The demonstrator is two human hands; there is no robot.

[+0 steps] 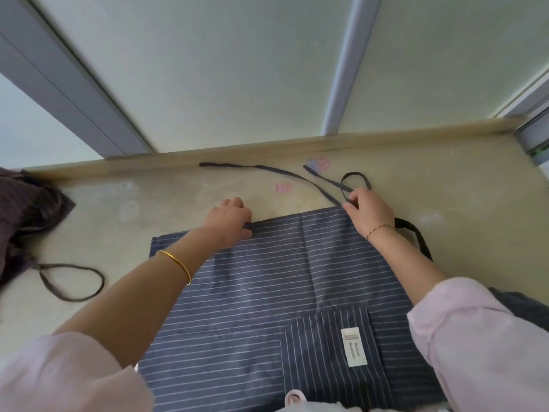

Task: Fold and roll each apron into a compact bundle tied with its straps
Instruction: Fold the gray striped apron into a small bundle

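Apron, pocket up, gripped by left hand and right hand.

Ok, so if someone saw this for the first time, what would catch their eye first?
A blue striped apron lies spread flat across the middle of the beige counter, with a white label on its pocket. Both hands work its far edge: the left hand grips the fabric, and the right hand pinches a strap at the corner. A crumpled brown cloth sits at far left.
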